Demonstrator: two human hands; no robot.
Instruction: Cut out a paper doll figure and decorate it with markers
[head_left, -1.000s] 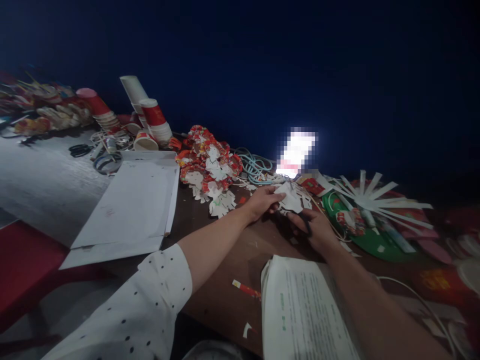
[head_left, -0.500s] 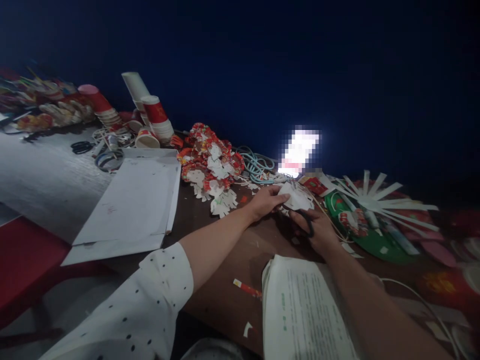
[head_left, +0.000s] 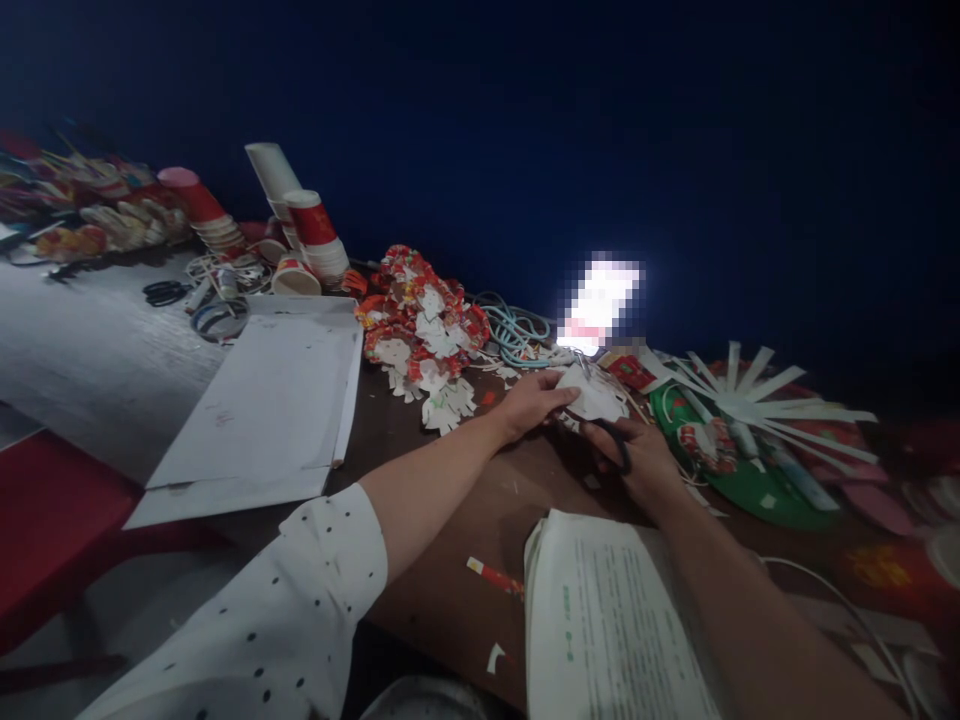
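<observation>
My left hand (head_left: 534, 402) is closed on a white paper piece (head_left: 596, 394), its thumb lying on the top face. Black-handled scissors (head_left: 622, 447) are in my right hand (head_left: 637, 455), with the fingers through the handle loops. The metal blade tips show just past the far edge of the paper; the rest of the blades is hidden beneath it. To the left of my left hand lies a heap of red and white cut paper flowers (head_left: 431, 325). A glowing, blurred-out screen (head_left: 600, 305) stands just beyond the paper.
An open book (head_left: 607, 620) lies nearest me, and a white box lid (head_left: 259, 400) at left. Stacked paper cups (head_left: 315, 235) stand at the back. A fringed white paper cup (head_left: 750, 405) rests near a green plate (head_left: 780, 505) at right. Blue cord (head_left: 517, 330) coils behind the flowers.
The scissor blades now show more clearly beyond the paper's far edge. My right hand has shifted very slightly; my left hand keeps its hold on the paper.
</observation>
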